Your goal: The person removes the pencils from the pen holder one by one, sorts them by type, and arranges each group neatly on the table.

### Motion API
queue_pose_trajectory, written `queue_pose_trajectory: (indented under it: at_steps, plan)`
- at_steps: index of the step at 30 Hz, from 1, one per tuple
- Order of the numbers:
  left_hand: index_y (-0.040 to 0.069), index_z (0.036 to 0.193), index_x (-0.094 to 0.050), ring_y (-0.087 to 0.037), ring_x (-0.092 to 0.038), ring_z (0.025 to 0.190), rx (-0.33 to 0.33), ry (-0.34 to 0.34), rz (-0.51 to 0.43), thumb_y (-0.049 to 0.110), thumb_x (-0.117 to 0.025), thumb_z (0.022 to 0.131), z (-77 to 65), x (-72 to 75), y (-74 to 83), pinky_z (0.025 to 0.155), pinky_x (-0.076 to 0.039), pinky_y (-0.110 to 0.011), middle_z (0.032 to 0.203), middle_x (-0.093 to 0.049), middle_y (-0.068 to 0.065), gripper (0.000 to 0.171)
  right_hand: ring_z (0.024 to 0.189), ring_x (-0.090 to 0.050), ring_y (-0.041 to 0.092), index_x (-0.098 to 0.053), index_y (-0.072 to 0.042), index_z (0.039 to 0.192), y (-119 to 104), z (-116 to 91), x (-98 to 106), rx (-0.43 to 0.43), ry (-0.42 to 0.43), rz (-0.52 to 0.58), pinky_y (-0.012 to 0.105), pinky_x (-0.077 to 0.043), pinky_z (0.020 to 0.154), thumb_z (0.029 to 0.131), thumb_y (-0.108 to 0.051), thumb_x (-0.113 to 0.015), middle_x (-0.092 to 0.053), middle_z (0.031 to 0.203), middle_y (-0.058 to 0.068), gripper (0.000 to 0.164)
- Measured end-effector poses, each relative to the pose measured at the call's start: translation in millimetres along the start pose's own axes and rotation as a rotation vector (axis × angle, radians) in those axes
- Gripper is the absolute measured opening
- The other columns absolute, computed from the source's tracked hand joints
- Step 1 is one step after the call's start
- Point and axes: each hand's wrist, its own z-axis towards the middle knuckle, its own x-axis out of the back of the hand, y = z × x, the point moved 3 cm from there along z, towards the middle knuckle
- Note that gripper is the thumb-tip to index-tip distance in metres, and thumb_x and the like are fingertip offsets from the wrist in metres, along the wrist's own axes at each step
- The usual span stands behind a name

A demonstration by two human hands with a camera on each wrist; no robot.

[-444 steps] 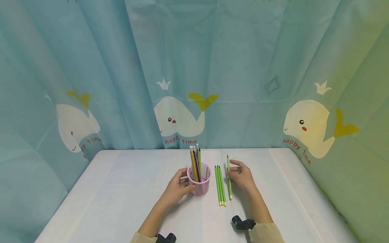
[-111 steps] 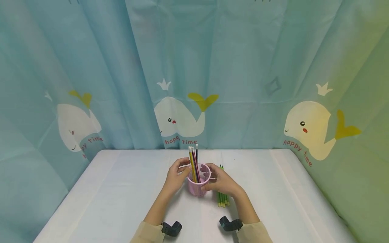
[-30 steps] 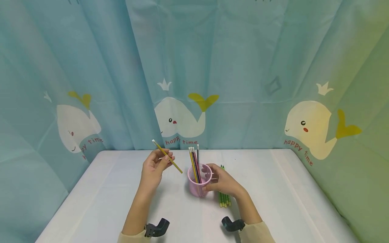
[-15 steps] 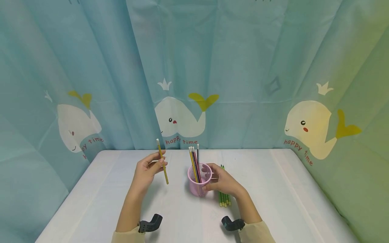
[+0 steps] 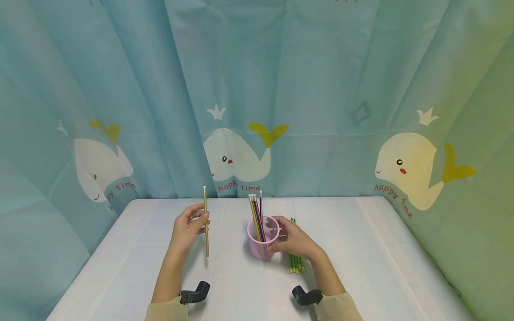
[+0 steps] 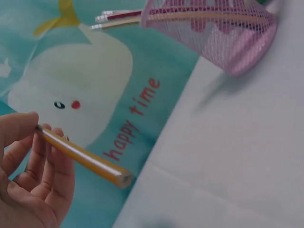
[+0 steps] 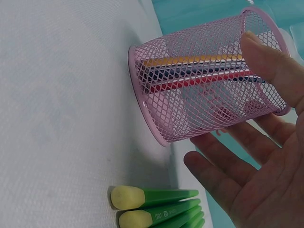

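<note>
My left hand [image 5: 188, 227] pinches a yellow pencil [image 5: 206, 232] between thumb and fingers, left of the cup. The pencil stands nearly upright above the table, its white eraser end up; in the left wrist view its flat lower end [image 6: 124, 178] points toward the camera. A pink mesh pencil cup [image 5: 257, 250] stands upright at the table's middle. My right hand [image 5: 296, 240] holds the cup's right side, thumb in front and fingers behind. Inside the cup lean several pencils [image 7: 190, 71]: yellow, dark and red ones. Several green pencils [image 7: 166, 213] with pale yellow ends lie together under the right hand.
The white table [image 5: 353, 258] reaches back to a blue-green curtain [image 5: 321, 89] printed with whales. Dark wrist cameras [image 5: 196, 293] are strapped on both forearms.
Earlier, green pencils lay apart and one stood in the cup; now they lie together. My left hand has taken a yellow pencil from the cup, carried it left and turned it upright.
</note>
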Motion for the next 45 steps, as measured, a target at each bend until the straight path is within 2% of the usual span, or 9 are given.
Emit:
queue_pose_trajectory:
  at_steps: [4,9,12,16,21,29,33,39,45]
  plan:
    - [0.011,0.134,-0.057,-0.016,-0.066,0.091,0.032,0.008,0.027,0.017,-0.062,0.1,3.1,1.5,-7.0,0.074,-0.058,-0.025,0.117,-0.062,-0.014,0.035,0.124,-0.056,0.041,-0.043,-0.002,0.144,0,0,0,0.005,-0.002,0.001,0.048,-0.05,0.104,0.077,-0.009,-0.084,-0.056,0.136,0.02,0.078]
    - [0.008,0.137,-0.055,-0.021,-0.065,0.094,0.041,-0.003,0.053,0.008,-0.058,0.099,3.6,5.1,-12.8,0.073,-0.056,-0.025,0.123,-0.06,-0.019,0.038,0.125,-0.057,0.038,-0.043,-0.004,0.145,-1,-1,0,-0.014,0.001,-0.01,0.045,-0.051,0.104,0.077,-0.01,-0.085,-0.057,0.136,0.018,0.08]
    - [0.006,0.138,-0.054,-0.021,-0.065,0.092,0.039,-0.008,0.095,0.004,-0.058,0.098,3.3,8.1,-16.1,0.069,-0.053,-0.024,0.124,-0.058,-0.021,0.04,0.126,-0.057,0.036,-0.043,-0.006,0.145,0,-1,0,-0.025,0.003,-0.014,0.044,-0.051,0.105,0.076,-0.01,-0.085,-0.057,0.136,0.016,0.081]
    - [0.006,0.136,-0.057,-0.024,-0.063,0.09,0.047,0.017,0.2,0.007,-0.061,0.096,4.9,11.8,-23.0,0.067,-0.052,-0.023,0.123,-0.059,-0.02,0.04,0.126,-0.057,0.036,-0.043,-0.006,0.145,0,0,0,-0.025,0.006,-0.015,0.045,-0.051,0.105,0.076,-0.01,-0.086,-0.058,0.136,0.016,0.082]
    - [0.006,0.132,-0.059,-0.023,-0.065,0.091,0.078,0.042,0.318,0.011,-0.065,0.094,7.0,15.1,-35.7,0.07,-0.055,-0.025,0.121,-0.062,-0.019,0.039,0.125,-0.057,0.037,-0.043,-0.007,0.145,-1,0,-1,-0.024,0.007,-0.013,0.046,-0.05,0.105,0.076,-0.01,-0.085,-0.058,0.136,0.016,0.081]
    - [0.003,0.13,-0.06,-0.021,-0.066,0.087,0.075,0.038,0.356,0.009,-0.066,0.092,10.2,16.5,-46.7,0.07,-0.056,-0.027,0.117,-0.063,-0.019,0.039,0.125,-0.057,0.037,-0.043,-0.006,0.145,-1,-1,-1,-0.026,0.006,-0.019,0.046,-0.05,0.105,0.076,-0.01,-0.085,-0.058,0.135,0.016,0.081]
    - [0.002,0.129,-0.061,-0.023,-0.063,0.089,0.073,0.044,0.419,0.01,-0.067,0.091,8.9,18.7,-47.1,0.069,-0.053,-0.026,0.114,-0.065,-0.018,0.038,0.125,-0.057,0.038,-0.043,-0.005,0.145,-1,-2,0,-0.017,0.005,-0.022,0.047,-0.051,0.104,0.076,-0.011,-0.085,-0.058,0.135,0.017,0.081]
    - [0.001,0.126,-0.062,-0.03,-0.062,0.096,0.061,0.034,0.507,0.011,-0.068,0.091,6.5,21.8,-48.4,0.073,-0.052,-0.034,0.11,-0.068,-0.018,0.038,0.126,-0.056,0.037,-0.043,-0.007,0.145,-2,-2,-1,-0.035,0.007,-0.019,0.047,-0.05,0.105,0.076,-0.011,-0.086,-0.057,0.137,0.017,0.081]
    - [0.001,0.124,-0.063,-0.033,-0.063,0.095,0.06,0.034,0.572,0.009,-0.071,0.088,5.3,21.1,-52.3,0.076,-0.054,-0.044,0.107,-0.069,-0.016,0.038,0.126,-0.056,0.038,-0.042,-0.004,0.145,-1,-2,-1,-0.023,0.003,-0.014,0.045,-0.05,0.105,0.077,-0.01,-0.085,-0.057,0.137,0.018,0.081]
